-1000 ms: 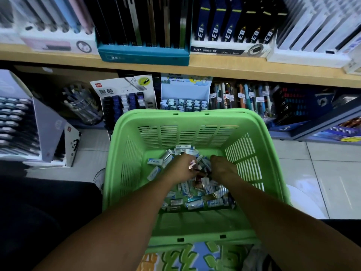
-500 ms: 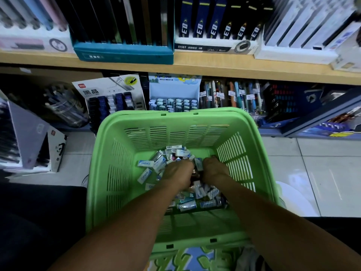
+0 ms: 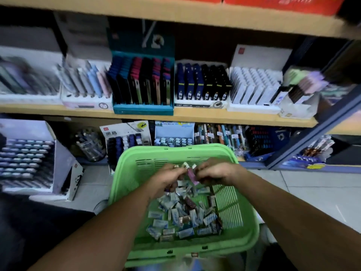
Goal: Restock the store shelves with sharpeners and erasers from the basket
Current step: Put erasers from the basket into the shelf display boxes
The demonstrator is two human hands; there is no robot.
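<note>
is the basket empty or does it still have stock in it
Not empty: a pile of small packets covers the floor of the basket.

shelf boxes (image 3: 29, 79) motion-blurred, items (image 3: 190, 174) between hands (image 3: 214, 171) unidentifiable

Lighting is dim and uneven. The tiled floor (image 3: 312, 192) at right is the brightest area; the lower left corner falls into near-black shadow. The recess under the upper shelf (image 3: 175, 18) is dark. The green basket (image 3: 125, 184) reads clearly and evenly lit. Motion blur is heavy along the left edge, the upper right and the top, where package lettering is unreadable. The centre is sharper, though the hands (image 3: 168, 177) show slight smear. Wide-angle distortion bows the shelf lines and tilts the frame at right. No strong glare noted.
</note>
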